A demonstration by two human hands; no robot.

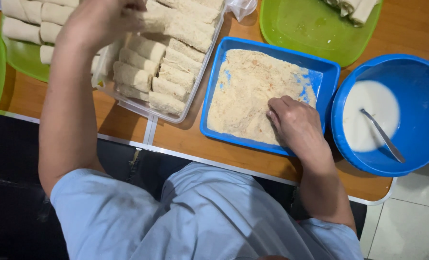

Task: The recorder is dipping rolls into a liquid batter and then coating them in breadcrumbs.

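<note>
Two hands work over a brown wooden counter (185, 139). Largest on it is the round blue plastic bowl (416, 82) at the right edge, holding white batter and a metal spoon (383, 135). Beside it, along the near edge, sits the rectangular blue plastic tray (327, 67) spread with pale breadcrumbs; the right hand (296, 123) rests in its near right corner, fingers curled down into the crumbs. Left of the tray stands a clear plastic container (195, 94) packed with rows of crumb-coated rolls. The left hand (101, 21) hovers over the container's far end, fingers pinched around one long breaded roll (176, 26), though blur makes the exact grip hard to read. Green plastic plates (315, 29) line the far edge.
</note>
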